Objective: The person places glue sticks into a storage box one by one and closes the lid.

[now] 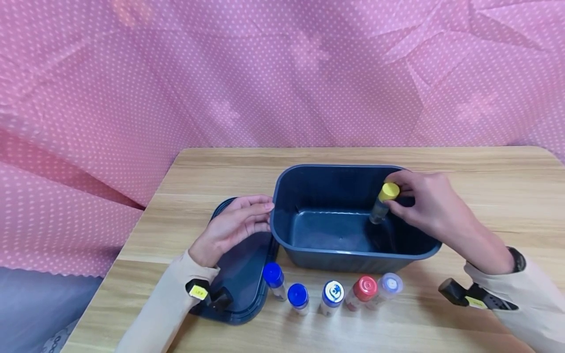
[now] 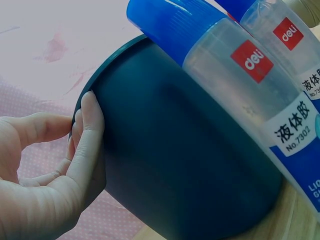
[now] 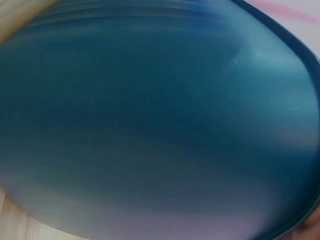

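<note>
A dark blue plastic bin (image 1: pixel 339 254) stands on the table, its top uncovered. Inside its right end, my right hand (image 1: pixel 425 196) pinches a clear glue bottle with a yellow cap (image 1: pixel 390 191) between thumb and fingers. That bottle is upright with a slight tilt, its lower end down inside the bin. At the bin's left rim, my left hand (image 1: pixel 240 223) rests its nearly straight fingers; the left wrist view has these fingertips (image 2: pixel 91 107) against the wall. The right wrist view is filled by the bin's outer wall (image 3: pixel 150 115), with the right hand mostly hidden.
In front of the bin stand several glue bottles: two blue-capped (image 1: pixel 273 275) (image 1: pixel 298 295), one with a white-topped blue cap (image 1: pixel 333 293), one red-capped (image 1: pixel 365 288) and one pale-capped (image 1: pixel 391 284). A dark blue lid (image 1: pixel 240 289) lies left of the bin, partly under the left arm.
</note>
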A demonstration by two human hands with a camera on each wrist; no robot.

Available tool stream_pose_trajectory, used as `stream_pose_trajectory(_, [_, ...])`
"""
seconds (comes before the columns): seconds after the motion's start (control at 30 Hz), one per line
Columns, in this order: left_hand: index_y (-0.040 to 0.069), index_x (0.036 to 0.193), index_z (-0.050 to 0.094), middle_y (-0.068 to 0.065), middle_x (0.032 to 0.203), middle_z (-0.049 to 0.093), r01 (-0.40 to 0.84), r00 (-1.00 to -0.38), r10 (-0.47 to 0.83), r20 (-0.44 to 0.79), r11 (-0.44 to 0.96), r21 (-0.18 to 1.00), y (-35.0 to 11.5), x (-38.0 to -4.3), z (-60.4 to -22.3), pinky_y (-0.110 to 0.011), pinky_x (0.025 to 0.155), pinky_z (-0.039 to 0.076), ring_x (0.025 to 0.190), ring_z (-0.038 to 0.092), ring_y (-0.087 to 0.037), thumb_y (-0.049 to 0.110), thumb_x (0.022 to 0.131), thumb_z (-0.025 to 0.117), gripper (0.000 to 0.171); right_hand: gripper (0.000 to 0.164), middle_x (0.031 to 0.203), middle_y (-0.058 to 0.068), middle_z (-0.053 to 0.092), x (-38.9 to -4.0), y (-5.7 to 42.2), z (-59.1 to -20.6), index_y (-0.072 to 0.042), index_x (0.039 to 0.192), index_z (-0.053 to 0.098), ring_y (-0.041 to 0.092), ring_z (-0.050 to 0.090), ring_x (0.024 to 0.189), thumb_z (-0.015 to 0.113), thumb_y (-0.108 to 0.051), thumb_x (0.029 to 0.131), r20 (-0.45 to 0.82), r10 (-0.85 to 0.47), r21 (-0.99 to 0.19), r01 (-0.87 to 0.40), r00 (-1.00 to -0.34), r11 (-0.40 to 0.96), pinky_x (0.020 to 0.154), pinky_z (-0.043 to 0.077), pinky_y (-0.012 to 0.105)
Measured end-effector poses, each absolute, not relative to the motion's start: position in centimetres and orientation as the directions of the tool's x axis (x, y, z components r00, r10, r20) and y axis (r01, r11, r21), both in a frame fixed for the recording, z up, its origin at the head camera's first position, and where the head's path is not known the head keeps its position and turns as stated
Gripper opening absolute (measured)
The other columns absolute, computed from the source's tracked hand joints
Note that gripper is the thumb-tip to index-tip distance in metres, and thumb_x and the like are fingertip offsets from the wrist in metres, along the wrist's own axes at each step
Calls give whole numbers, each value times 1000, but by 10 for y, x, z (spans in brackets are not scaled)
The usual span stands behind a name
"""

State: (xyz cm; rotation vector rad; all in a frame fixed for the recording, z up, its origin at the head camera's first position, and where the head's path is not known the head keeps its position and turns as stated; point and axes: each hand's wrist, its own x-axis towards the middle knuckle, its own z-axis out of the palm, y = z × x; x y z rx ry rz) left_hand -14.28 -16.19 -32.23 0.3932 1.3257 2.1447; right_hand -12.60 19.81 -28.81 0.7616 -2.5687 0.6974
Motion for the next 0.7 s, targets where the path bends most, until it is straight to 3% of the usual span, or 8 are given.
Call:
stream_pose_trajectory(0.57, [4,102,64,-6,87,66,-327,-786,616,-55,-339,882,-162,-144,-320,-29,77,57,78,65,-14,1,99,51,14,35,85,21,69,-131,196,-286,9,101,63,36,70,76,80,3,71,395,-422,-322,-553,-816,769,66,57,47])
stream_pose_trajectory(0.7, [4,101,64,-6,87,66,-327,-787,615,-57,-337,883,-161,-144,-319,-28,77,57,78,65,-14,1,99,50,14,35,86,22,69,-130,196,-285,10,102,63,36,69,75,78,3,71,427,-422,-292,-564,-800,773,65,57,47])
